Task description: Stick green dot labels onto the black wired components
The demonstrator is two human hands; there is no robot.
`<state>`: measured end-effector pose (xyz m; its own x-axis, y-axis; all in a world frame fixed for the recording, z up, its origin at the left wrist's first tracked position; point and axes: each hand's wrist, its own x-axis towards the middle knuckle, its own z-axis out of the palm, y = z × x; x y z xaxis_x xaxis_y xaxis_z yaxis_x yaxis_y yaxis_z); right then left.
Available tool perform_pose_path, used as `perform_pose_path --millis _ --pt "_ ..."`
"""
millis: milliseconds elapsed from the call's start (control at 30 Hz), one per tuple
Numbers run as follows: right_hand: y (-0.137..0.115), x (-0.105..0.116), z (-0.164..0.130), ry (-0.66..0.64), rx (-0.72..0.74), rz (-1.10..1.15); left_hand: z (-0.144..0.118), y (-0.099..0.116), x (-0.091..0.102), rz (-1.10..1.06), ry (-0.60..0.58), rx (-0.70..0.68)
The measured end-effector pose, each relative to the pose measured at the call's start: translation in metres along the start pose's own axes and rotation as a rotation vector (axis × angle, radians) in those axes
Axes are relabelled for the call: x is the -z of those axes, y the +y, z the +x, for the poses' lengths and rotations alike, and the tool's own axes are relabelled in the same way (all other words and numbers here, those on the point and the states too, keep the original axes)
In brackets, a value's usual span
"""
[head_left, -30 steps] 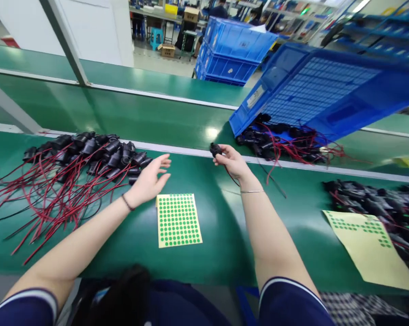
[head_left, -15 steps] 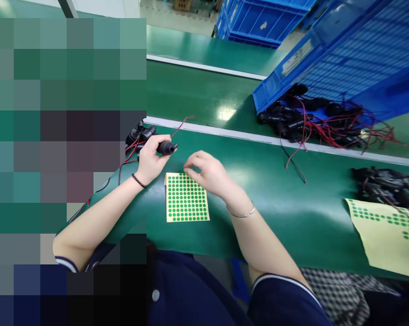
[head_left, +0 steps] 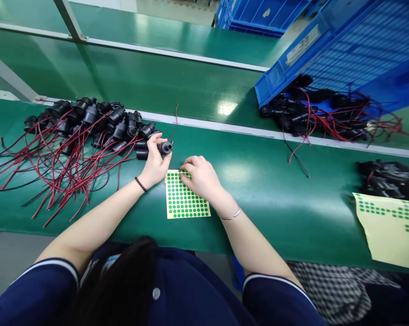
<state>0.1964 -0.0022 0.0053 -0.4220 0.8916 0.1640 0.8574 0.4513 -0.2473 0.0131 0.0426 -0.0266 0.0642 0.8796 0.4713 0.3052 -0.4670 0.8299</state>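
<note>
Left hand point(head_left: 156, 162): gripping a black cylindrical housing point(head_left: 165, 147), thumb and fingers wrapped round it, nozzle end pointing right. Housing is held just above the top-left of the dot-sticker sheet point(head_left: 187, 206). Red wire point(head_left: 176, 115) sticks up behind the hand.

Right hand point(head_left: 201, 177): fingers curled over the upper part of the sheet, thumb and fingertips close together. Can't tell if a dot is pinched. Sheet lies on the bench: pale yellow backing, rows of green round dots.

Green bench point(head_left: 268, 194): glossy, light reflecting off it. Checked cloth point(head_left: 333, 290) below its near edge, right side. Left of the left hand, a heap of black housings point(head_left: 89, 115), red and black leads fanned toward the near edge. Far right, a second sticker sheet point(head_left: 387, 242), mostly bare backing, meeting another pile of black parts point(head_left: 391, 179), detail blurred.

Behind the bench's white strip point(head_left: 224, 128), right side: blue crate point(head_left: 275, 86) tipped over, gridded wall, white label. Black wired parts point(head_left: 297, 117) sit inside and spill out at its mouth, red leads hanging over the strip.

Farther: green ledge point(head_left: 163, 36), grey metal post point(head_left: 70, 20) at left, stacked blue crates point(head_left: 258, 16) with contents out of sight, pale floor point(head_left: 177, 10).
</note>
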Motion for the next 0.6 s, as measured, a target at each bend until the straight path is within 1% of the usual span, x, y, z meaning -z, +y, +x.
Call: perform_pose_path --millis 133,233,300,433,500,600 --pt "-0.001 -0.004 -0.001 0.041 0.021 -0.01 0.0 0.003 0.002 0.056 -0.07 -0.009" --pt "-0.001 -0.005 -0.001 0.087 0.037 0.065 0.002 0.008 0.005 0.043 -0.108 0.012" --pt "-0.002 -0.002 -0.001 0.131 0.015 0.228 0.002 0.011 0.007 0.014 -0.124 0.007" --pt "-0.006 0.01 0.0 0.215 -0.134 0.763 0.001 0.013 0.007 0.005 -0.179 -0.022" --pt "-0.008 0.016 0.001 0.209 -0.215 0.982 0.0 0.013 0.007 0.014 -0.24 -0.042" --pt "-0.011 0.02 0.002 0.185 -0.301 1.152 -0.001 0.012 0.005 0.024 -0.317 -0.078"
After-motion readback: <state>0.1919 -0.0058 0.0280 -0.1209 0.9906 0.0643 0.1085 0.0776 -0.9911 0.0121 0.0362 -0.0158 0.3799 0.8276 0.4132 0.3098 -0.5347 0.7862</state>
